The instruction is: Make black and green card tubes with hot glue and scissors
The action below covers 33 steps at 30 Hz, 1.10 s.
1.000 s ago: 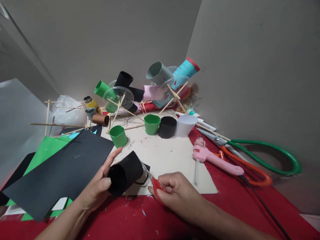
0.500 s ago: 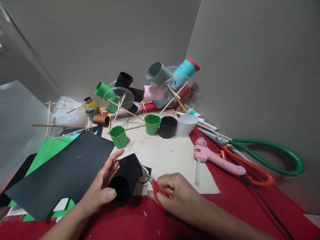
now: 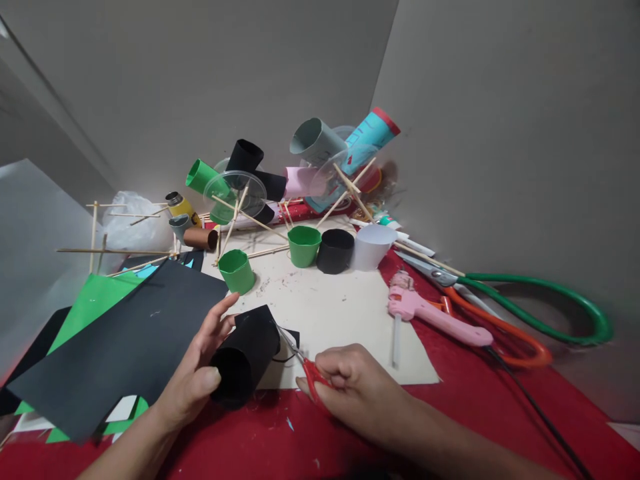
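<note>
The left hand (image 3: 193, 380) grips a black paper tube (image 3: 245, 357); the right hand (image 3: 357, 387) grasps red scissors (image 3: 305, 363), blades at the tube's edge, above the bench (image 3: 450, 400).

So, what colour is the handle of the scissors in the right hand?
Red. The head view shows the scissors best, held in the right hand.

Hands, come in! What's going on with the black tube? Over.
Left hand cupping black paper tube. Right hand holds small red scissors, blades at it. Green cup close behind.
</note>
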Motion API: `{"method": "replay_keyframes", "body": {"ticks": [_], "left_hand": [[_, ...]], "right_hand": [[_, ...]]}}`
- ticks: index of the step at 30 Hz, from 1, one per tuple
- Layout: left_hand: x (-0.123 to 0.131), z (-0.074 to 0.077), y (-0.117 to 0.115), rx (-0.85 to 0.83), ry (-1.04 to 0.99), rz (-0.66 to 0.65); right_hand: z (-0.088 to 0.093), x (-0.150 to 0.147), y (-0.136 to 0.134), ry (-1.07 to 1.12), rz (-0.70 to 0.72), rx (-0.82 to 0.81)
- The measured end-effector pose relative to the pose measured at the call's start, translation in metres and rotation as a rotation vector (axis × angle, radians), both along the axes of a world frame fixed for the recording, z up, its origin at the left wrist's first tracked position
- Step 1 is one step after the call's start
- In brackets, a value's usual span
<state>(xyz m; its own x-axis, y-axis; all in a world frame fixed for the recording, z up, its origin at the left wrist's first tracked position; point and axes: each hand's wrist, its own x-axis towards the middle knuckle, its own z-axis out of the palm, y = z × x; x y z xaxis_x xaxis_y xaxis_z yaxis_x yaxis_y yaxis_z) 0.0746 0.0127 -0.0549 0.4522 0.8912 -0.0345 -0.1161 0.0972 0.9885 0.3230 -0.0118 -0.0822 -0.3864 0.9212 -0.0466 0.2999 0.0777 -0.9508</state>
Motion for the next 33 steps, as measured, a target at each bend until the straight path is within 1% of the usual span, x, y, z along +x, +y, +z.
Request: {"method": "replay_keyframes", "body": {"ticks": [4, 6, 11, 13, 16, 22, 25, 33], "left_hand": [[-0.001, -0.004, 0.000, -0.020, -0.034, 0.045], [-0.002, -0.006, -0.001, -0.029, -0.054, 0.049], [-0.002, -0.007, -0.002, -0.076, -0.118, 0.069], [-0.002, -0.006, -0.002, -0.086, -0.130, 0.070], [-0.002, -0.007, -0.003, -0.089, -0.102, 0.051], [0.003, -0.006, -0.005, -0.066, -0.067, -0.011], [0.004, -0.004, -0.005, -0.041, -0.045, -0.046], [0.003, -0.001, -0.003, -0.030, 0.002, -0.078]], "right_hand": [[0.013, -0.002, -0.001, 0.132, 0.048, -0.384], [0.020, 0.000, -0.001, 0.149, 0.075, -0.468], [0.025, 0.005, 0.002, 0.209, 0.132, -0.501], [0.025, 0.004, 0.003, 0.193, 0.122, -0.496], [0.026, 0.001, 0.002, 0.131, 0.096, -0.461], [0.023, -0.003, -0.001, 0.207, 0.065, -0.488], [0.023, -0.004, -0.001, 0.207, 0.054, -0.471], [0.022, -0.003, -0.001, 0.232, 0.060, -0.477]]}}
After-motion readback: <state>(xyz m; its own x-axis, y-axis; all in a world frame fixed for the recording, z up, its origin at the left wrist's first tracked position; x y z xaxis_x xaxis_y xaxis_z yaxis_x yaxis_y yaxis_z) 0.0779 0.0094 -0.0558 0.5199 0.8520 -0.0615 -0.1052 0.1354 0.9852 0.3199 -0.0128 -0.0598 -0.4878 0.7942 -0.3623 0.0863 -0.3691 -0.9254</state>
